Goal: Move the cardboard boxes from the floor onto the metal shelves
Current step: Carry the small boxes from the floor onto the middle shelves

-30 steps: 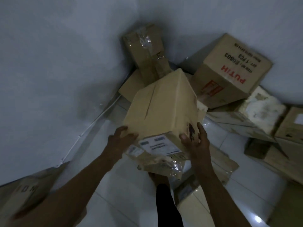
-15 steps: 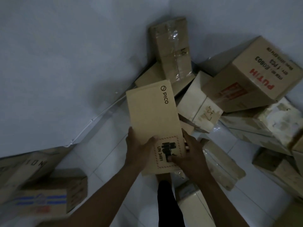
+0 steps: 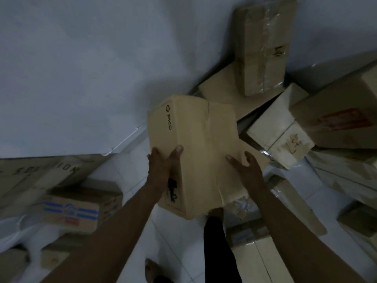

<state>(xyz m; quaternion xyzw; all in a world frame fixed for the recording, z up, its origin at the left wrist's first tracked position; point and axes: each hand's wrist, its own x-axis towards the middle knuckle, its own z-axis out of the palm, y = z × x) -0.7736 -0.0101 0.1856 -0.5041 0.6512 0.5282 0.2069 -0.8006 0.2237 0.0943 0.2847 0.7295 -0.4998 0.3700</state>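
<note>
PICO box (image 3: pixel 204 144) held mid-frame between left hand (image 3: pixel 163 168) and right hand (image 3: pixel 246 170) (fingers straight, palms pressed on its sides); palm friction alone may let it slip.

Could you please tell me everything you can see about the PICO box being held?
The PICO box is an oblong tan cardboard carton with a black PICO logo on its left face and a partly covered black mark nearer the person. A seam runs along its upper face. It is held tilted above the floor, the left hand flat on its left face, the right hand on its upper right side.
</note>
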